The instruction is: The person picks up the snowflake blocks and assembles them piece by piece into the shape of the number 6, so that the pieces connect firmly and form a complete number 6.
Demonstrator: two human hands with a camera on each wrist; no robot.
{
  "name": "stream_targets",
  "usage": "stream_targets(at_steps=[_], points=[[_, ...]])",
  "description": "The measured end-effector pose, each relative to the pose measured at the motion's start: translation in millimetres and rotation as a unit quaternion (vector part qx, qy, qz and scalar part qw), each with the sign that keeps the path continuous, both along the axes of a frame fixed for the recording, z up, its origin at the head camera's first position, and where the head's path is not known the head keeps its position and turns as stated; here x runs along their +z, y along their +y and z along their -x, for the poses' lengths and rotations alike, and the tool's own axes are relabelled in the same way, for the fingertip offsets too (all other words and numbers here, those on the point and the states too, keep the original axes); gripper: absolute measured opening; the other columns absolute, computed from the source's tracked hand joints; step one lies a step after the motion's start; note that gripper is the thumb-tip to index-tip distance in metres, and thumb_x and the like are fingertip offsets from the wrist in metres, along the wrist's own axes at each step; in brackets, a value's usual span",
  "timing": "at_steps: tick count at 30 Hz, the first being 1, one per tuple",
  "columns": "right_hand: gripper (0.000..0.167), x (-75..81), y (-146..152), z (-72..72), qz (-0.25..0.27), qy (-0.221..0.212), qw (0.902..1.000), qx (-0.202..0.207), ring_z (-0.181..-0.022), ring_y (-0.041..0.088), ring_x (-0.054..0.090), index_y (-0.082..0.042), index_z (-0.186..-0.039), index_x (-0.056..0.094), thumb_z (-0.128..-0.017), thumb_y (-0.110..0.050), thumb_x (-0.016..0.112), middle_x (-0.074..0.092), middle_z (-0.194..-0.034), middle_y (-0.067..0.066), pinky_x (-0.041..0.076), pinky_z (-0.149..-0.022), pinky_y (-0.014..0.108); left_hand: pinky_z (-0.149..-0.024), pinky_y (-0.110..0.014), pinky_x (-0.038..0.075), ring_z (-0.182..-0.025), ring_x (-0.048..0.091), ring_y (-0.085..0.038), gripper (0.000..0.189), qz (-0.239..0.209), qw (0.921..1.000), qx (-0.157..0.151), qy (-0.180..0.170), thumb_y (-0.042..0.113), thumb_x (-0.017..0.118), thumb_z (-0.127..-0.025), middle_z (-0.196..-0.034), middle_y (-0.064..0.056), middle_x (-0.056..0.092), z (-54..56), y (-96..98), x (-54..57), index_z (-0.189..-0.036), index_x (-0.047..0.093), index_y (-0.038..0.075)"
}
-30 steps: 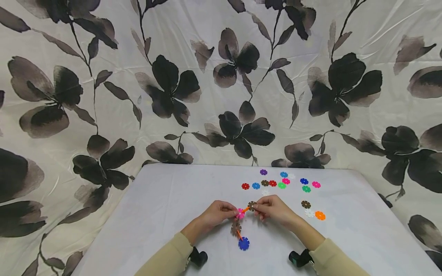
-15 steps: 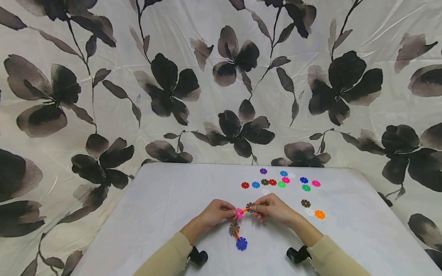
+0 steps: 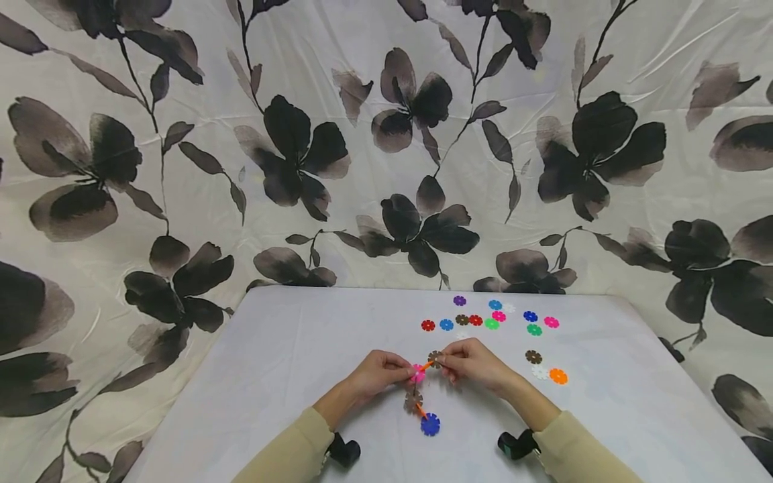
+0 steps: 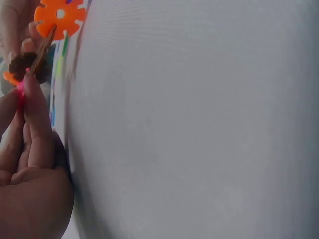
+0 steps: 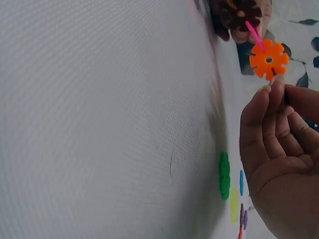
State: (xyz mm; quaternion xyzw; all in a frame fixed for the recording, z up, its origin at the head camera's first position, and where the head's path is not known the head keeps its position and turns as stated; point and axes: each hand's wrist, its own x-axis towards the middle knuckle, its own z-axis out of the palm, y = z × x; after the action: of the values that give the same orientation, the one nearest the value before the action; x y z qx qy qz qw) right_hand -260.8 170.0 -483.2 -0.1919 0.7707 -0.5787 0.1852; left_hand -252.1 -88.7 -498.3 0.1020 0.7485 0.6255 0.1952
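Observation:
My left hand [image 3: 383, 371] pinches a pink notched flower disc [image 3: 418, 374] between thumb and fingers. Opposite it, my right hand [image 3: 478, 363] pinches a brown disc [image 3: 433, 359]. An orange disc [image 5: 269, 59] is slotted between the pink and brown ones, seen edge-on in the head view and face-on in the right wrist view. From the pink disc hangs another brown disc [image 3: 413, 402], followed by an orange disc [image 4: 60, 19] and, at the bottom, a blue disc [image 3: 431, 424]. Fingertips hide parts of the held discs.
Several loose flower discs lie at the back right of the white table [image 3: 290, 329], among them a red one [image 3: 428, 325] and a purple one [image 3: 459, 300]. Closer, right of my right hand, are a brown [image 3: 533, 357], a white [image 3: 540, 371] and an orange disc [image 3: 558, 376].
My right hand and its brown disc have shifted slightly left, closer to the left hand. The hanging blue disc swung left, then back right. Both hands keep their pinch.

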Motion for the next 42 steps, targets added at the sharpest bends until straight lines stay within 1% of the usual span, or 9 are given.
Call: stream_targets(at_steps=[6,8,13,15,19,26,33,38,42], points=[[0.022,-2.3,-7,1.1,-0.016,0.018,0.9997,0.002,-0.068,0.017,0.056,0.002,-0.113,0.072,-0.103,-0.014,0.061,0.063,-0.077,0.008,0.051,-0.064,0.025,-0.083,-0.032,0.056,-0.085,0.071,-0.015,0.017,0.025,0.9990,-0.035,0.014,0.010,0.074,-0.094,-0.091,-0.011,0.078,-3.6,-8.3,1.9,-0.105,0.076,-0.002],[0.022,-2.1,-11,1.1,-0.010,0.016,0.9998,0.010,-0.069,0.017,0.056,0.002,-0.114,0.072,-0.104,-0.014,0.061,0.063,-0.078,0.010,0.051,-0.065,0.025,-0.081,-0.031,0.054,-0.085,0.068,-0.015,0.018,0.039,0.9985,-0.034,0.021,0.014,0.074,-0.095,-0.090,-0.008,0.077,-3.9,-10.5,2.5,-0.105,0.077,0.000],[0.023,-1.8,-22,0.4,0.010,0.013,0.9992,0.037,-0.070,0.018,0.056,0.004,-0.115,0.071,-0.105,-0.012,0.058,0.063,-0.081,0.017,0.052,-0.065,0.025,-0.072,-0.028,0.044,-0.083,0.055,-0.014,0.023,0.067,0.9973,-0.013,0.027,0.024,0.072,-0.098,-0.088,0.000,0.073,-4.8,-13.4,3.5,-0.104,0.078,0.003],[0.023,-1.8,-25,0.4,0.013,0.015,0.9988,0.044,-0.070,0.018,0.057,0.004,-0.115,0.071,-0.105,-0.012,0.057,0.064,-0.081,0.016,0.052,-0.065,0.025,-0.071,-0.028,0.042,-0.083,0.053,-0.014,0.024,0.072,0.9970,-0.009,0.027,0.026,0.071,-0.098,-0.088,0.002,0.071,-4.5,-13.5,3.8,-0.104,0.078,0.004],[0.023,-1.8,-30,-0.6,0.013,0.014,0.9986,0.049,-0.070,0.018,0.058,0.004,-0.114,0.071,-0.105,-0.012,0.057,0.064,-0.081,0.016,0.052,-0.065,0.025,-0.070,-0.027,0.041,-0.083,0.052,-0.014,0.024,0.073,0.9969,-0.005,0.028,0.027,0.072,-0.097,-0.090,0.002,0.073,-3.8,-12.6,3.0,-0.104,0.078,0.005],[0.022,-2.8,-35,-2.3,0.001,0.021,0.9987,0.047,-0.068,0.016,0.057,0.002,-0.114,0.072,-0.105,-0.012,0.057,0.064,-0.079,0.010,0.051,-0.064,0.024,-0.077,-0.027,0.046,-0.088,0.060,-0.014,0.022,0.060,0.9977,-0.004,0.033,0.024,0.073,-0.096,-0.097,-0.002,0.076,-2.2,-10.9,-0.3,-0.105,0.077,0.004],[0.022,-2.1,-25,-2.4,-0.053,0.058,0.9965,0.029,-0.067,0.015,0.059,-0.002,-0.114,0.072,-0.105,-0.016,0.059,0.065,-0.080,0.014,0.052,-0.063,0.028,-0.076,-0.027,0.048,-0.083,0.060,-0.013,0.019,0.046,0.9985,-0.007,0.027,0.018,0.075,-0.095,-0.094,-0.003,0.076,-0.2,-11.6,-3.4,-0.104,0.077,0.001],[0.021,-2.2,-7,4.5,-0.109,0.107,0.9882,-0.013,-0.068,0.016,0.058,0.000,-0.114,0.071,-0.103,-0.014,0.060,0.067,-0.086,0.010,0.053,-0.061,0.029,-0.076,-0.026,0.050,-0.083,0.062,-0.012,0.019,0.033,0.9993,-0.008,0.017,0.017,0.075,-0.095,-0.096,-0.005,0.077,0.4,-12.0,-5.3,-0.104,0.077,0.000],[0.019,-0.2,8,15.0,-0.175,0.167,0.9685,-0.059,-0.072,0.015,0.057,0.000,-0.112,0.072,-0.100,-0.012,0.065,0.067,-0.089,0.003,0.050,-0.064,0.028,-0.077,-0.026,0.052,-0.085,0.063,-0.013,0.018,0.029,0.9995,-0.008,0.008,0.016,0.075,-0.094,-0.097,-0.004,0.077,1.0,-13.1,-6.0,-0.104,0.077,0.002]])
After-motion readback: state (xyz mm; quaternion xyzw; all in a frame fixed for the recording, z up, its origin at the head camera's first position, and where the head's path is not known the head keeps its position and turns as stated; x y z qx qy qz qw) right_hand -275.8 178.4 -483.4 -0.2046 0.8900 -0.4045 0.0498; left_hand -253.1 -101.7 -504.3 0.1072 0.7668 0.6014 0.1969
